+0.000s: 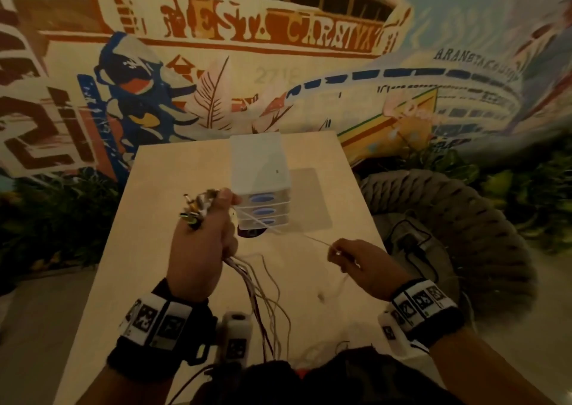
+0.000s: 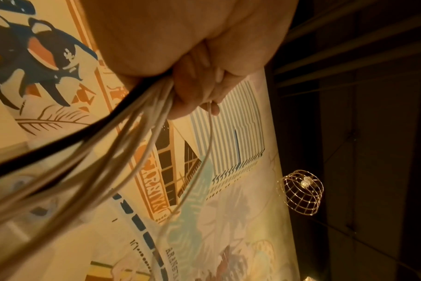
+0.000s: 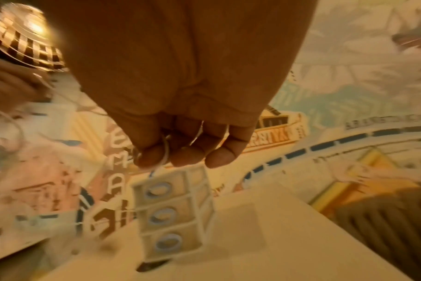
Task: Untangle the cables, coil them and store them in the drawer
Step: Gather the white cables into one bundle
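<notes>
My left hand (image 1: 202, 234) is raised over the table and grips a bundle of cables (image 1: 260, 293), their metal plugs (image 1: 196, 208) sticking out above the fist. The strands, mostly white with one black (image 2: 123, 131), hang from the fist (image 2: 195, 85) toward the table's near edge. My right hand (image 1: 356, 265) pinches one thin white cable (image 1: 297, 234) stretched taut between both hands; it runs through the curled fingers (image 3: 180, 152). A small white drawer unit (image 1: 261, 184) with three blue-handled drawers (image 3: 167, 214), all closed, stands behind the hands.
The pale wooden table (image 1: 154, 219) has a round hole (image 1: 252, 233) before the drawer unit and a clear mat (image 1: 312, 200) under it. A large coiled rope pouf (image 1: 458, 228) with a black charger sits to the right. A painted mural fills the wall behind.
</notes>
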A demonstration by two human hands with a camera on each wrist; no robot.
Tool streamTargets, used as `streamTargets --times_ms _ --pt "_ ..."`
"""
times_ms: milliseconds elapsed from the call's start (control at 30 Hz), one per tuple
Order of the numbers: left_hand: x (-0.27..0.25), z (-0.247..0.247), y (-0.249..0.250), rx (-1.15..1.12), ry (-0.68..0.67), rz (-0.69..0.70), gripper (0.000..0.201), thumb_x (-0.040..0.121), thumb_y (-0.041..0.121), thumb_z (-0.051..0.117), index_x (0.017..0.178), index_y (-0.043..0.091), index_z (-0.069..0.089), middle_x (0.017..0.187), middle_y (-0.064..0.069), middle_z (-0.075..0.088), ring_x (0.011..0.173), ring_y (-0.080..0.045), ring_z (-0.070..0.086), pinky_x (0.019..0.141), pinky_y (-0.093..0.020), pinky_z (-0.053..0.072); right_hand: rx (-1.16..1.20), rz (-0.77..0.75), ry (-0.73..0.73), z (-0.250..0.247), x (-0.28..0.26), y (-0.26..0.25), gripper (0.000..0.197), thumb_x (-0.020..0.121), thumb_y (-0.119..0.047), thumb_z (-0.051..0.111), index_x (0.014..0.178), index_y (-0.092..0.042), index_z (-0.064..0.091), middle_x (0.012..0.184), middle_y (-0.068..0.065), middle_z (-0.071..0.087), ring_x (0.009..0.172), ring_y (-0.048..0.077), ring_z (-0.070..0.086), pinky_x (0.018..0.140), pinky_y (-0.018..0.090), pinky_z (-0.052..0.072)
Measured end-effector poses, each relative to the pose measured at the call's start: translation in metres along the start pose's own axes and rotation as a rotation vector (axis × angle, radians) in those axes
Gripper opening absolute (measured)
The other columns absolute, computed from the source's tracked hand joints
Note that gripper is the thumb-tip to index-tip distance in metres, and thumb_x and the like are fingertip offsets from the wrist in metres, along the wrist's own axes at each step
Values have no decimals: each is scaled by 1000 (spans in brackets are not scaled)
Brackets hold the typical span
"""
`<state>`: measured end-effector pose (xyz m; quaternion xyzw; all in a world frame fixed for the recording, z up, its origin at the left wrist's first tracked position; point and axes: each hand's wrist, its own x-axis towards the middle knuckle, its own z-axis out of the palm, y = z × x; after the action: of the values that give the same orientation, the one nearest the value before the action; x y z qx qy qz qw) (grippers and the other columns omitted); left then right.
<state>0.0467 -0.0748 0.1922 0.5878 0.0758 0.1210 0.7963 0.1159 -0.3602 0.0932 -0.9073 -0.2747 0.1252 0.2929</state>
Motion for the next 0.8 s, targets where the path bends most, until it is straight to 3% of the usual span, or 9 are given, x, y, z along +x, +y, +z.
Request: streamTargets --times_ms 133,233,300,367,467,533,633,733,800 --pt "9 -19 6 -8 87 24 25 106 27 45 95 11 61 52 8 23 43 -8 15 44 -24 15 28 173 -15 2 -24 44 14 103 -33 48 94 -41 55 77 -8 64 73 4 60 75 40 53" --pt "13 -34 4 -15 167 8 25 107 27 46 94 12 62 50 9 24 42 -6 17 43 -21 16 121 278 35 2 -37 63 30 103 -15 48 89 -38 62 71 -7 67 65 10 63 70 40 56" --pt "17 -46 0 -8 208 -8 25 107 27 46 95 12 62 49 9 25 40 -5 18 42 -20 17 246 310 80 -2 -42 64 36 102 -11 46 82 -35 64 62 -4 61 55 14 56 57 31 52" --pt "20 -57 -7 16 253 -25 24 106 27 48 96 12 64 49 9 26 40 -6 19 42 -20 18 337 304 126 -9 -40 57 30 99 -20 48 77 -33 64 57 -2 49 53 16 45 49 22 39" --pt "24 -71 -21 106 341 -54 24 105 29 51 96 12 66 49 10 29 40 -6 22 41 -20 22 503 279 208 -25 -26 37 23 98 -7 50 98 -25 64 64 13 45 54 15 43 52 25 39" --pt "25 -77 -29 243 391 -84 25 104 30 54 95 13 69 47 9 32 39 -8 28 42 -22 27 757 275 287 -38 -11 22 43 93 16 38 103 -20 59 57 12 41 43 11 40 45 26 38" --pt "21 -74 -37 573 313 -176 25 101 35 57 93 20 74 50 0 40 44 -18 39 48 -28 35 1080 154 297 -61 9 -13 49 90 18 27 89 -18 60 56 3 43 42 14 39 42 22 35" --pt "11 -58 -37 736 113 -179 18 99 36 60 99 29 76 49 3 50 47 -19 47 54 -33 41 919 -56 204 -73 22 -55 35 99 9 37 93 -13 63 71 5 61 57 18 55 49 23 38" --pt "7 -46 -37 823 30 -118 19 99 33 60 113 27 73 71 2 67 67 -28 62 63 -34 46 861 -169 149 -73 33 -80 26 101 3 42 104 -3 67 87 11 72 70 25 67 57 27 48"
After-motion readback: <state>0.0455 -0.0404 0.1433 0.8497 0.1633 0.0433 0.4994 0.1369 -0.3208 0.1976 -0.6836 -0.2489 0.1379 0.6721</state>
